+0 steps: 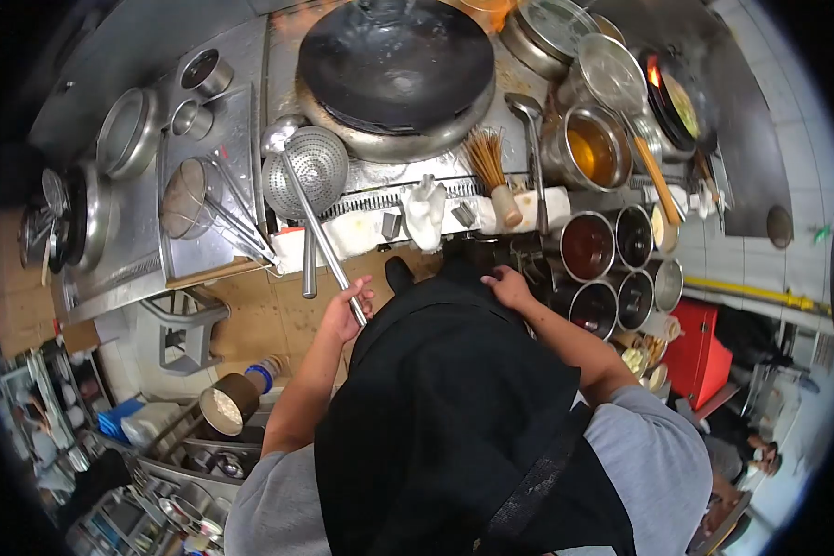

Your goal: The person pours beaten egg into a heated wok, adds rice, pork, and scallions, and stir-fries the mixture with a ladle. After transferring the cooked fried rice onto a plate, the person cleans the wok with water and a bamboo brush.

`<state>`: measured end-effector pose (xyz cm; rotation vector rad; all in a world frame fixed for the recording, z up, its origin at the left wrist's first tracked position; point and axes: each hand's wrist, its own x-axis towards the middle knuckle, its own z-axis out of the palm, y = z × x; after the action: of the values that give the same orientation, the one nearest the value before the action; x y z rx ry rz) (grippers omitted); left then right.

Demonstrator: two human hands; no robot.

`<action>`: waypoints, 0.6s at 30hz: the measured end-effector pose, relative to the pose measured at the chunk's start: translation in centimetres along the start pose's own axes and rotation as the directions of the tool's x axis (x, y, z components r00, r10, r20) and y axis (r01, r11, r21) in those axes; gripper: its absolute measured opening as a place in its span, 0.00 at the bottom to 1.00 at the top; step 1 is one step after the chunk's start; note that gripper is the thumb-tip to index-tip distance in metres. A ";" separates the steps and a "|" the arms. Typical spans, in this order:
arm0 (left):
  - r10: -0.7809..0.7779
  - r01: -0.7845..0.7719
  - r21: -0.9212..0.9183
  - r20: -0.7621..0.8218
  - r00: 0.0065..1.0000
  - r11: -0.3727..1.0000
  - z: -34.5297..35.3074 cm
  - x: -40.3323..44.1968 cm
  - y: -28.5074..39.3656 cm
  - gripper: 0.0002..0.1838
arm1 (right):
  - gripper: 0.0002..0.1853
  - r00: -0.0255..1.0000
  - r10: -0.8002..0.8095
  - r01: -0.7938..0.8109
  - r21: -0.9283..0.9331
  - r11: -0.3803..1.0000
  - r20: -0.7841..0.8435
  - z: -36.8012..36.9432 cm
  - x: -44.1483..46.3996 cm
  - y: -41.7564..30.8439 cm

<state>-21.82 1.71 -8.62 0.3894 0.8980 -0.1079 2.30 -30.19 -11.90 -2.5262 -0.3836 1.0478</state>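
The long metal handle of a ladle (317,218) passes through my left hand (347,310), which is closed round its lower end. The ladle's bowl lies up by the wok, over the rim of a perforated skimmer (317,167). Near the stove's front edge, my right hand (508,287) has its fingers slightly curled and apart, with nothing seen in it. A large black wok (397,69) sits on the burner ahead, wet inside, with water at its far side. White cloths (424,213) lie along the stove's edge between my hands.
Right of the wok are a bamboo brush (493,176), a spatula (538,157), a pot of amber liquid (591,148) and a wooden-handled strainer (658,181). Flames show by a pan (672,97). Several sauce containers (587,246) stand lower right. A mesh strainer (187,199) rests on the left tray.
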 end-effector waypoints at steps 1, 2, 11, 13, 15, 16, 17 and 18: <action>-0.016 0.017 -0.042 0.013 1.000 0.999 0.8 -0.5 0.5 0.13 | 0.29 1.000 0.009 -0.009 0.018 1.000 -0.009 2.3 0.1 3.6; -0.017 0.018 -0.024 0.016 1.000 1.000 1.4 -1.0 0.6 0.13 | 0.28 0.925 0.361 -0.379 0.384 0.842 0.122 4.6 0.2 7.7; 0.336 -0.341 0.068 0.077 0.939 0.938 5.2 -7.9 0.4 0.06 | 0.29 0.976 -0.096 -0.185 0.977 0.104 0.195 1.3 -0.6 2.7; 0.375 -0.378 0.124 0.051 0.926 0.917 5.5 -9.2 -0.4 0.05 | 0.28 0.852 -0.512 -0.119 0.993 0.023 0.114 -6.8 -8.3 -7.0; 0.451 -0.441 0.191 -0.011 0.892 0.877 6.3 -10.5 -1.2 0.06 | 0.29 0.694 -0.719 -0.126 0.981 -0.151 -0.021 -11.1 -15.3 -13.1; 0.435 -0.422 0.206 -0.018 0.900 0.883 5.4 -10.7 -1.7 0.06 | 0.30 0.677 -0.734 -0.191 0.952 -0.241 -0.050 -12.6 -18.9 -15.1; 0.426 -0.413 0.219 -0.012 0.905 0.884 3.0 -10.0 -1.6 0.08 | 0.31 0.660 -0.746 -0.233 0.919 -0.317 -0.090 -14.4 -22.9 -17.3; 0.415 -0.403 0.233 -0.005 0.910 0.885 -0.8 -8.7 -1.4 0.15 | 0.38 0.670 -0.742 -0.267 0.923 -0.277 -0.028 -15.8 -25.9 -18.4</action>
<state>-28.18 0.08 -2.64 0.7927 0.8416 0.1936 -5.95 -27.51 22.53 -0.3231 -0.1245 1.1561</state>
